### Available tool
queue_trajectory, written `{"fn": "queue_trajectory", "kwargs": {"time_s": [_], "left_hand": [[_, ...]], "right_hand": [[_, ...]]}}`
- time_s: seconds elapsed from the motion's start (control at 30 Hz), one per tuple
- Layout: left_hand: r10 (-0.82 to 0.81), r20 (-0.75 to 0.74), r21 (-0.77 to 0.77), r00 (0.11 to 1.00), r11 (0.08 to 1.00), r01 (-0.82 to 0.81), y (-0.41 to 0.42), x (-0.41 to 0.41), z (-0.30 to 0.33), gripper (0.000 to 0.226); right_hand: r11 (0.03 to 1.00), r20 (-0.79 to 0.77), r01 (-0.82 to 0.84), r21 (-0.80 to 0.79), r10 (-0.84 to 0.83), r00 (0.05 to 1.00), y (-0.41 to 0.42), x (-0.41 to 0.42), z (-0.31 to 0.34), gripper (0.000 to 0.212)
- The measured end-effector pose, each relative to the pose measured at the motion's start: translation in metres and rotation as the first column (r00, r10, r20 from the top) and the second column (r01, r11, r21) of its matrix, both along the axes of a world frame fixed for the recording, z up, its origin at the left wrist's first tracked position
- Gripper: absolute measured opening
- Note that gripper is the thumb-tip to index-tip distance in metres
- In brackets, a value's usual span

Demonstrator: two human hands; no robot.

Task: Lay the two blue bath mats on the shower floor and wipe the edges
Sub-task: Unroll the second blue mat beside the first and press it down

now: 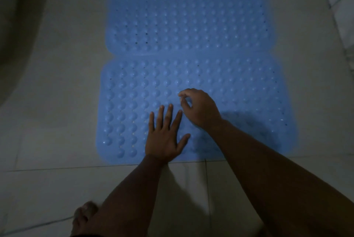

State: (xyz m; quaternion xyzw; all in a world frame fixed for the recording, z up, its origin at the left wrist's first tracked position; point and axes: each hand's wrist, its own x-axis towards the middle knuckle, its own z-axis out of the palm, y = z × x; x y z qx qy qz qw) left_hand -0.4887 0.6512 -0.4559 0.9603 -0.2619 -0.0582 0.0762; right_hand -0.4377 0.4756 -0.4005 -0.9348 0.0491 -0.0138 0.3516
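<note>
Both blue mats already lie flat on the pale shower floor, the far mat touching the near mat edge to edge. Your left hand presses the near one, fingers spread; your right hand curls loosely, pinching nothing visible. Laying looks nearly finished; next you need a cloth for the edges

Dim light over pale floor tiles, grout lines crossing near the bottom. A curved white fixture looms at far left. A bare foot rests bottom left.
</note>
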Motion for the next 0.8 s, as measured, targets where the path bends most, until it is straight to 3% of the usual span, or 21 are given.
{"fn": "queue_trajectory", "kwargs": {"time_s": [0.17, 0.3, 0.37, 0.47, 0.6, 0.8], "left_hand": [[-0.021, -0.08, 0.023, 0.997, 0.999, 0.023, 0.0, 0.0, 0.002, 0.103], [0.059, -0.199, -0.028, 0.978, 0.997, -0.066, -0.008, 0.014, 0.026, 0.079], [0.106, -0.117, -0.084, 0.987, 0.99, -0.116, -0.013, 0.025, 0.04, 0.059], [0.127, -0.003, -0.091, 0.992, 0.988, -0.127, -0.015, 0.038, 0.043, 0.044], [0.091, 0.044, -0.057, 0.995, 0.994, -0.088, -0.013, 0.038, 0.038, 0.044], [0.077, 0.045, -0.029, 0.996, 0.997, -0.075, -0.018, 0.032, 0.025, 0.047]], "right_hand": [[0.995, -0.012, 0.005, -0.103, -0.006, 1.0, -0.012, -0.034, -0.01, 0.025], [0.984, -0.2, -0.08, -0.162, 0.047, 0.979, -0.023, -0.034, 0.009, 0.024], [0.957, -0.253, -0.142, -0.253, 0.076, 0.965, -0.023, -0.035, 0.016, 0.024], [0.923, -0.187, -0.125, -0.364, 0.059, 0.981, -0.011, -0.053, 0.002, 0.039], [0.891, -0.216, -0.14, -0.431, 0.049, 0.975, 0.012, -0.086, -0.036, 0.07], [0.879, -0.176, -0.111, -0.464, 0.032, 0.984, 0.019, -0.095, -0.047, 0.077]]}}
